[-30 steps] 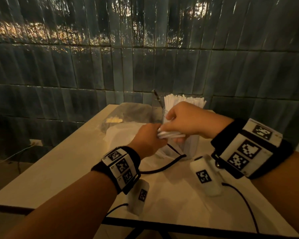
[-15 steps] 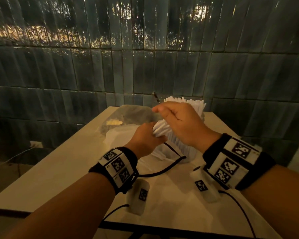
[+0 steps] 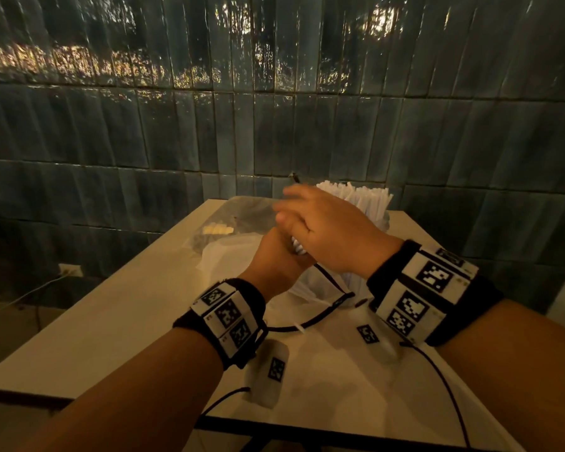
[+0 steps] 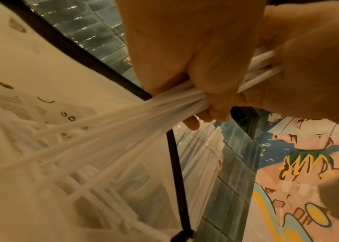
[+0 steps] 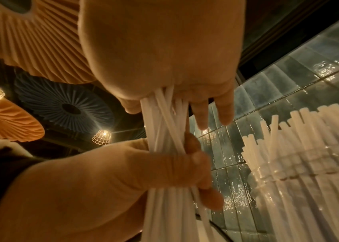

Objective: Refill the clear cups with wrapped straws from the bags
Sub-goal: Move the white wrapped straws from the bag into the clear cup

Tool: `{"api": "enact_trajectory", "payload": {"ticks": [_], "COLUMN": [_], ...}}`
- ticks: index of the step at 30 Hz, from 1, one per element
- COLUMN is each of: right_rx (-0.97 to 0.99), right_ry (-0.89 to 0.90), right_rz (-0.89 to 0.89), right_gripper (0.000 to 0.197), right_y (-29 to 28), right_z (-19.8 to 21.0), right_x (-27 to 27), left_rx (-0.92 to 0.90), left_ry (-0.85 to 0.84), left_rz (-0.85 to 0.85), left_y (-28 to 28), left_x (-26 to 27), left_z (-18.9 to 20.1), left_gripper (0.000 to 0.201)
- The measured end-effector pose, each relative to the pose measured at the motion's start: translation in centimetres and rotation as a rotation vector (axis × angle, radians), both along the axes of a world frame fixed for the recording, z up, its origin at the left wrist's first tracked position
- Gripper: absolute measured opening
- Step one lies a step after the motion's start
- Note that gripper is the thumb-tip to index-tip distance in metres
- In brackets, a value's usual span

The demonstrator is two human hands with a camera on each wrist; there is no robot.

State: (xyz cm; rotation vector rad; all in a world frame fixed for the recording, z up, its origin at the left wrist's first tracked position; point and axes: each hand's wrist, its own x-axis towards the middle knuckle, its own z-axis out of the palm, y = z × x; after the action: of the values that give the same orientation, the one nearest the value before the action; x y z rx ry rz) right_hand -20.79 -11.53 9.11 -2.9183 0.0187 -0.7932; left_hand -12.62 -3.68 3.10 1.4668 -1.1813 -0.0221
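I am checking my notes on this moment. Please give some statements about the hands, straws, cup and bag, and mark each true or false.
1. The left hand grips a bundle of wrapped straws. True.
2. The clear cup is empty. False: it is packed with straws.
3. The right hand rests flat on the table. False: it is on the bundle's upper end.
4. Straws remain in the bag. True.
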Motion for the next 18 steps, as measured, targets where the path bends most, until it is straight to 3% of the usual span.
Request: {"api": "enact_trajectory", "payload": {"ticks": [2, 5, 8, 10, 13, 18], "right_rx": [0.127, 0.601, 0.965, 0.905, 0.733, 0.699], "right_ry": [-0.094, -0.326, -0.383, -0.28, -0.092, -0.035], "right_rz": [0.087, 0.254, 0.218, 0.146, 0.139, 0.226], "right_gripper": [0.047, 0.05, 0.031, 0.034, 0.049, 0.077], "right_y": [0.2, 0.0, -0.9, -1.3, -1.4, -0.8], "right_z": [0.1, -0.1, -0.7, -1.2, -1.9, -2.6], "right_x": [0.0, -0.2, -0.3, -0.3, -0.1, 1.0], "left_rx": [-0.024, -0.047, -0.1, -0.134, -0.126, -0.102], "left_ry": [0.021, 0.091, 0.163, 0.185, 0.246, 0.243], "left_rz": [-0.028, 0.012, 0.048, 0.04, 0.01, 0.053], "left_y": [0.2, 0.7, 1.3, 1.6, 1.3, 0.5], "left_x": [-0.2, 0.0, 0.9, 1.0, 1.1, 0.4], "left_z": [0.4, 1.1, 1.9, 2.6, 3.2, 3.9], "left_gripper": [0.015, 0.013, 0.009, 0.004, 0.022, 0.041]}}
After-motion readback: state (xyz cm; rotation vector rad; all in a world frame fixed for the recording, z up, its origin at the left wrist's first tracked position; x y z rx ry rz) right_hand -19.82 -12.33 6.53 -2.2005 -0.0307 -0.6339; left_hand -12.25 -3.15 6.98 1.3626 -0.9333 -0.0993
